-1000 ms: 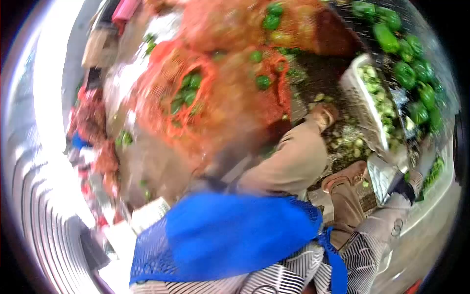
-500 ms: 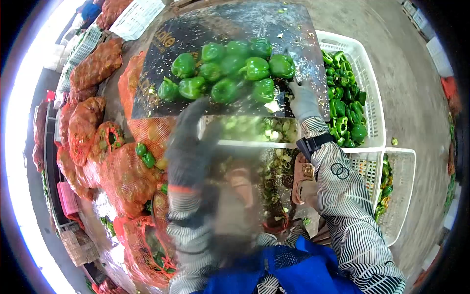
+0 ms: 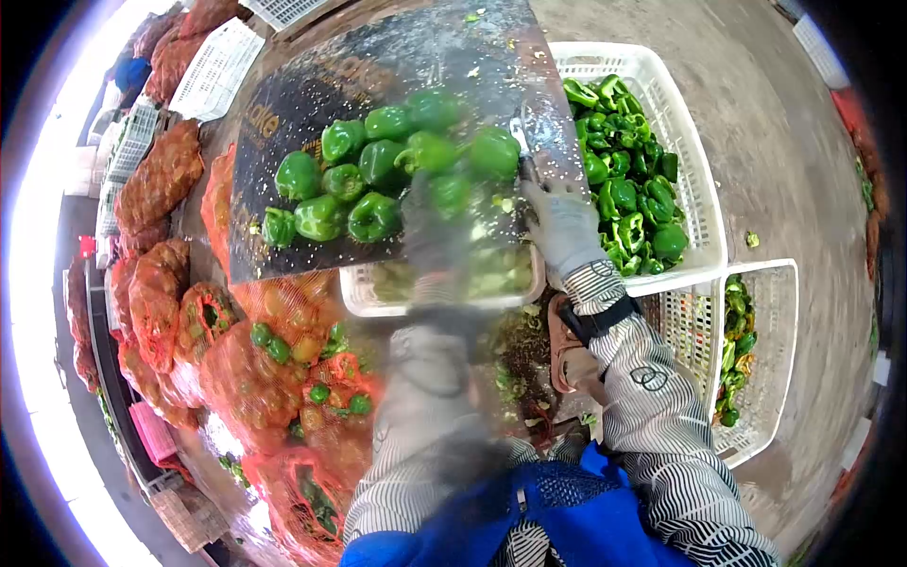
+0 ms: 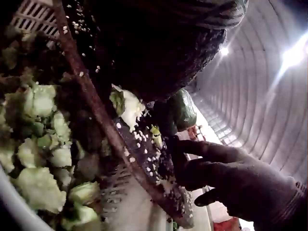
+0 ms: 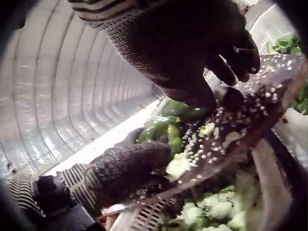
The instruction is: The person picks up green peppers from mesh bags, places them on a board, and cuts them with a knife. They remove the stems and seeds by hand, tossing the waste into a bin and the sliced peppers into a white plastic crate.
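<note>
Whole green bell peppers (image 3: pixel 373 217) stand grouped on a dark, seed-strewn board (image 3: pixel 283 113). My gloved left hand (image 3: pixel 433 222), blurred, reaches over the board's near edge among the right-hand peppers. In the right wrist view that left hand (image 5: pixel 132 166) is right against green peppers (image 5: pixel 161 132); I cannot tell if its fingers grip one. My gloved right hand (image 3: pixel 562 227) is at the board's right side, fingers curled round the dark handle of a knife (image 3: pixel 519 132), whose shiny blade points away. A pale pepper scrap (image 4: pixel 130 108) lies near the board's edge.
A white crate (image 3: pixel 694 123) of cut green peppers stands right of the board, another crate (image 3: pixel 784 378) with pepper pieces nearer me. Below the board's near edge, a white bin (image 3: pixel 364 300) holds pale green scraps. Red mesh sacks (image 3: pixel 250 369) crowd the left side.
The view has swung from the sacks and floor back to the board. Over the last half second my left hand has moved forward and right to the peppers; the right hand keeps the knife.
</note>
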Tool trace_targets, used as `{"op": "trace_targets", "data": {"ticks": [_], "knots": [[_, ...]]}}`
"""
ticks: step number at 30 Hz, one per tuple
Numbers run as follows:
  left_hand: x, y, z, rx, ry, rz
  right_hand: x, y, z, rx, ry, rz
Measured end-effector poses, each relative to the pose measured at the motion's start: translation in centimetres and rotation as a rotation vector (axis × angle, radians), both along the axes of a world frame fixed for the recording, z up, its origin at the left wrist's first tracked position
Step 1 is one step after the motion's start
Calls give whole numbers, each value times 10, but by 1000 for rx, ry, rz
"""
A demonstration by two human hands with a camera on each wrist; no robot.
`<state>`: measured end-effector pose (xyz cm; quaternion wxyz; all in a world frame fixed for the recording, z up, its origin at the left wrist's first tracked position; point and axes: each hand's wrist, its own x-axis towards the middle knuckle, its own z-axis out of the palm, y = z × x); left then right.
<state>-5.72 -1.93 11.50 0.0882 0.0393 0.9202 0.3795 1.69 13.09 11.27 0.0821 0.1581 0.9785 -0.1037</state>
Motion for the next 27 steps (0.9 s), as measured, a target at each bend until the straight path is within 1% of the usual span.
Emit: {"op": "trace_targets", "data": {"ticks": [1, 3, 4, 6, 7, 9, 10, 11, 13, 14, 15, 17, 18, 19, 21, 22, 23, 24, 25, 26, 27], "knots": [[5, 0, 14, 136, -70, 50, 0, -5, 11, -2, -2, -7], [-10, -26, -44, 14, 345, -122, 0, -18, 29, -548, 283, -17], [-3, -26, -29, 13, 350, -123, -3, -23, 29, -549, 288, -17], [25, -29, 23, 149, 466, -346, -8, -31, 25, -977, 432, 106], [33, -34, 38, 151, 466, -345, -5, -32, 34, -976, 432, 107], [48, -47, 57, 111, 424, -256, 3, -33, 59, -1200, 250, 126], [57, -48, 51, 419, 349, -217, 8, -35, 60, -1368, 293, 148], [63, -50, 48, 429, 349, -211, 14, -38, 64, -1357, 288, 152], [69, -52, 46, 501, 456, -179, 25, -44, 76, -1445, 282, -12], [70, -53, 47, 437, 638, -203, 31, -45, 89, -1475, 143, -62], [74, -56, 50, 440, 637, -194, 35, -50, 90, -1470, 135, -58], [82, -64, 67, 653, 542, -298, 40, -61, 88, -1276, 257, -29], [88, -69, 80, 561, 587, -268, 42, -66, 84, -1281, 253, -23], [91, -73, 78, 553, 589, -263, 45, -72, 77, -1203, 328, 61], [93, -79, 72, 509, 689, -192, 47, -82, 67, -1041, 483, 225], [92, -79, 72, 474, 707, -173, 45, -94, 79, -980, 388, 42], [94, -81, 74, 466, 707, -169, 44, -94, 71, -987, 384, 47], [97, -82, 77, 463, 683, -157, 41, -90, 58, -979, 456, 247], [100, -83, 78, 460, 659, -147, 40, -90, 58, -964, 529, 445], [96, -80, 72, 665, 709, -211, 45, -100, 59, -1069, 509, 302], [95, -82, 63, 662, 708, -211, 46, -107, 60, -1072, 509, 301]]}}
